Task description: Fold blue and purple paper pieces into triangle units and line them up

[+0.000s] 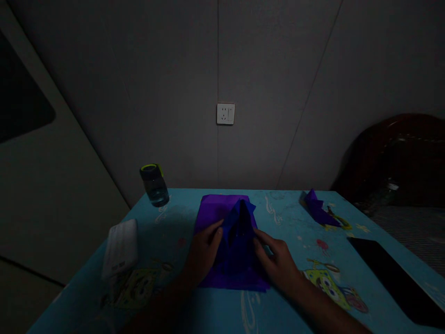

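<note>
A partly folded sheet of blue paper (236, 250) stands up between my two hands, with a dark opening in its middle and pointed tips at the top. My left hand (205, 248) pinches its left side between thumb and fingers. On the right side, my right hand (274, 260) grips the paper's edge the same way. Beneath it lies a stack of purple paper sheets (212, 211) on the table. The inside of the fold is too dark to make out.
A blue cartoon-print tablecloth (187, 208) covers the table. Around it are a water bottle (155, 185), a white power bank (121, 246) with a cable, a folded purple paper boat (318, 208) and a flat black object (392, 278). A wall socket (225, 114) is behind.
</note>
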Available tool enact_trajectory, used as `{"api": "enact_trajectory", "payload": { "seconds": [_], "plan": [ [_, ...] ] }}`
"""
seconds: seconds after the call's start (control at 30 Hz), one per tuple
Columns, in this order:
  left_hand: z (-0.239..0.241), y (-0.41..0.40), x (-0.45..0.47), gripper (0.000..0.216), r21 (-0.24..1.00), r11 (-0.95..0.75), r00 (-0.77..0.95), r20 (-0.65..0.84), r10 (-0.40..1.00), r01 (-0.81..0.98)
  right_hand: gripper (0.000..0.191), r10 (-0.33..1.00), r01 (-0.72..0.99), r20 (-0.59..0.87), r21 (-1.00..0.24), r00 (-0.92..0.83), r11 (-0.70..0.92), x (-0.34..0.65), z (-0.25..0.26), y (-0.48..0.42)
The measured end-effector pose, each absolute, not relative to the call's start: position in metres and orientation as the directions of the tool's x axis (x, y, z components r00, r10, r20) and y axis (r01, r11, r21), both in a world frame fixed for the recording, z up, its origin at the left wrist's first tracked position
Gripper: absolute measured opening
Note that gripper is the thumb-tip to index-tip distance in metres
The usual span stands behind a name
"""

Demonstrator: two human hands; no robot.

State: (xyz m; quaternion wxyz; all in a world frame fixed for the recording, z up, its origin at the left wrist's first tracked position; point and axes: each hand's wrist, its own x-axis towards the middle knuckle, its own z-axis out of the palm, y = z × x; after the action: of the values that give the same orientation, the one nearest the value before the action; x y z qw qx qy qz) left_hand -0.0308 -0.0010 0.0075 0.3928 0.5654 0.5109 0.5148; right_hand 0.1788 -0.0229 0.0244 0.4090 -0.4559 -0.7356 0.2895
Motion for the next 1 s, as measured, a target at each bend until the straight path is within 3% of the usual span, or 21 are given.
{"api": "enact_trajectory", "payload": {
  "seconds": [0.13,0.3,0.47,0.77,1.0],
  "plan": [
    [0.011,0.000,-0.036,0.036,0.989,-0.096,-0.104,0.108,0.989,0.111,0.039,0.936,0.378,0.304,-0.857,-0.176,0.350,0.182,0.024,-0.019],
    [0.007,0.002,-0.039,0.031,0.990,0.030,-0.140,-0.050,0.989,-0.138,0.043,0.991,0.049,0.137,-0.989,-0.001,0.137,0.197,0.027,-0.003],
    [-0.001,0.005,-0.034,0.038,0.932,0.072,-0.078,-0.106,0.991,-0.356,0.041,0.999,-0.217,-0.039,-0.975,-0.011,-0.040,0.209,0.028,0.007],
    [0.004,0.005,-0.044,0.049,0.961,-0.033,-0.138,-0.005,0.990,-0.274,0.037,0.998,-0.306,-0.063,-0.950,-0.008,-0.062,0.220,0.036,0.014],
    [0.023,0.012,-0.062,0.050,0.991,-0.048,-0.227,0.019,0.974,-0.124,0.044,0.982,-0.233,-0.009,-0.972,0.187,0.035,0.262,0.037,0.030]
  ]
}}
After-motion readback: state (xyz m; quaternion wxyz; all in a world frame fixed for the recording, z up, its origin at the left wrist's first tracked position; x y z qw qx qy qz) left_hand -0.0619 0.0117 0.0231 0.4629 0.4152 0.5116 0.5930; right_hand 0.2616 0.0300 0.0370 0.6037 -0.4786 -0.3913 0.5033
